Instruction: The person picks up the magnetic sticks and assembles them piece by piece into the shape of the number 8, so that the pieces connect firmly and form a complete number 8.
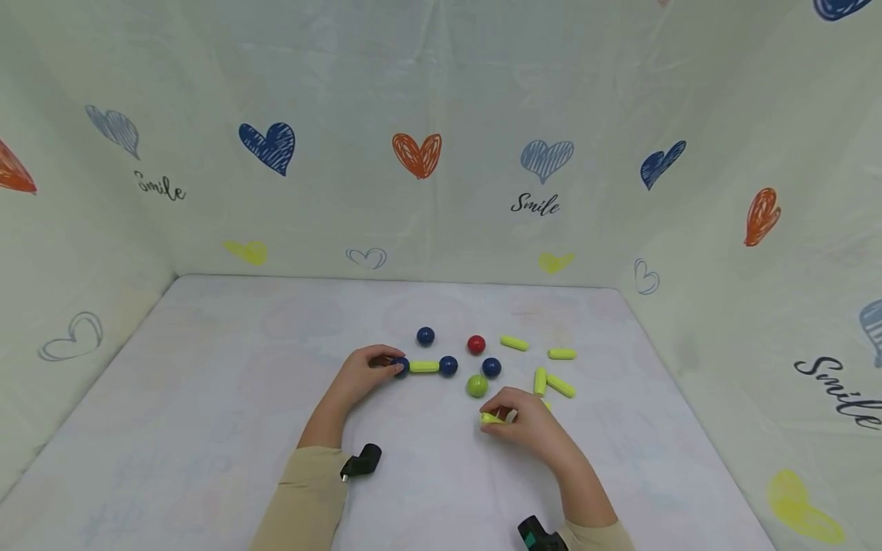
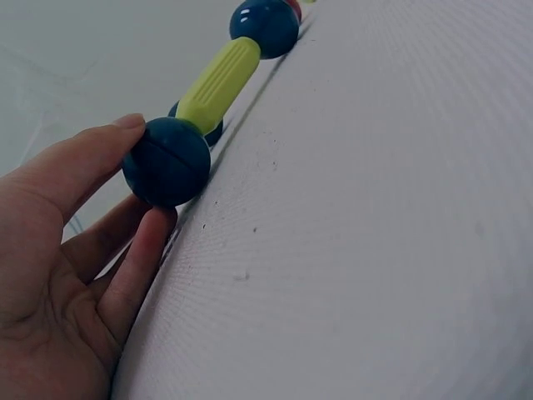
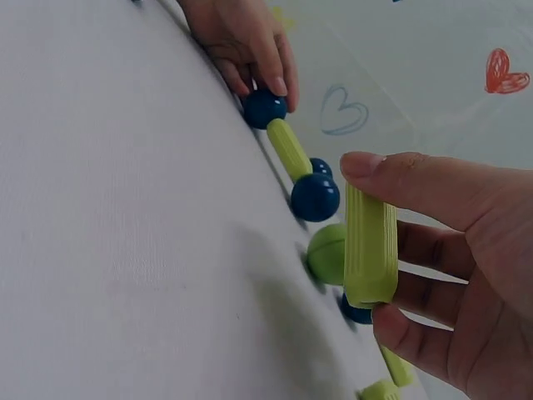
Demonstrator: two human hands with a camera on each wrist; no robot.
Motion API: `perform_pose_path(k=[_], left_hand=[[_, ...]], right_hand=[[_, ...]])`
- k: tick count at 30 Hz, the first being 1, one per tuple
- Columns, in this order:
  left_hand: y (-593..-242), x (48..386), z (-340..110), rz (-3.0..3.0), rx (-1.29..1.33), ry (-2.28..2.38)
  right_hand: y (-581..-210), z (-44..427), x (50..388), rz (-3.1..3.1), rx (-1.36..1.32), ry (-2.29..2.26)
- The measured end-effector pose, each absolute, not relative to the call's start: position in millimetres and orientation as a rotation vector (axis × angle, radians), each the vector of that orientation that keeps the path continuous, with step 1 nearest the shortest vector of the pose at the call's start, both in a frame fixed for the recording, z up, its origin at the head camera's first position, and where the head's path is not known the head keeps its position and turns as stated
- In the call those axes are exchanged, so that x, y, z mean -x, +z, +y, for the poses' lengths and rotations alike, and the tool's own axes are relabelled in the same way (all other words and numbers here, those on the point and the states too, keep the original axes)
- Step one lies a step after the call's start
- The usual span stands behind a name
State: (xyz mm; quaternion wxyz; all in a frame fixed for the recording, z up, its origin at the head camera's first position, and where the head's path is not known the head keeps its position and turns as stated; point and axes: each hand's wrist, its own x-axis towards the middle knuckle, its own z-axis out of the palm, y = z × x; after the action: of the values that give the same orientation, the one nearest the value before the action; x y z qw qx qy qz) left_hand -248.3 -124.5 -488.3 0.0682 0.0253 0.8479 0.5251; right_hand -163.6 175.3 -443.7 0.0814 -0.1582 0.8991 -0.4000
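Observation:
Between thumb and fingers, my left hand [image 1: 361, 376] pinches a dark blue ball [image 2: 166, 162]. A yellow-green ribbed rod [image 1: 423, 366] joins that ball to a second blue ball [image 1: 449, 366], the piece lying along the table. My right hand [image 1: 529, 422] holds another yellow-green rod [image 3: 371, 242] between its thumb and fingers, close to the table and apart from the joined piece. Just beyond the right hand sit a green ball [image 1: 478, 386] and a loose blue ball [image 1: 491, 367]. The fingers partly cover the held rod in the head view.
Farther back are a blue ball [image 1: 426, 337] and a red ball [image 1: 476, 345]. Several loose rods lie to the right, among them one rod [image 1: 514, 343] at the back and another rod [image 1: 561, 385] nearer. A heart-printed sheet [image 1: 427, 222] rises behind the white table [image 1: 207, 413].

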Motion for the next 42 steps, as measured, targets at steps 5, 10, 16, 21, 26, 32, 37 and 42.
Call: perform_pose_path(k=[5, 10, 16, 21, 26, 32, 37, 42], left_hand=[[-487, 247, -124, 2.559, -0.087, 1.586], [-487, 247, -124, 2.561, -0.088, 1.587], [-489, 248, -124, 2.568, -0.083, 1.583], [-490, 249, -124, 2.559, -0.087, 1.586], [-489, 248, -124, 2.560, -0.097, 1.589], [-490, 248, -125, 2.560, -0.119, 1.596], [-490, 249, -127, 2.537, -0.148, 1.639], [-491, 249, -128, 2.516, -0.175, 1.669]], right_hand=[[-442, 160, 167, 2.659, 0.513, -1.220], [-443, 146, 172, 2.615, 0.525, -1.255], [-446, 128, 177, 2.553, 0.515, -1.330], [-451, 113, 180, 2.526, 0.456, -1.384], [-455, 101, 182, 2.508, 0.393, -1.424], [-455, 88, 184, 2.511, 0.339, -1.439], [-455, 79, 187, 2.484, 0.310, -1.468], [-456, 71, 190, 2.458, 0.274, -1.532]])
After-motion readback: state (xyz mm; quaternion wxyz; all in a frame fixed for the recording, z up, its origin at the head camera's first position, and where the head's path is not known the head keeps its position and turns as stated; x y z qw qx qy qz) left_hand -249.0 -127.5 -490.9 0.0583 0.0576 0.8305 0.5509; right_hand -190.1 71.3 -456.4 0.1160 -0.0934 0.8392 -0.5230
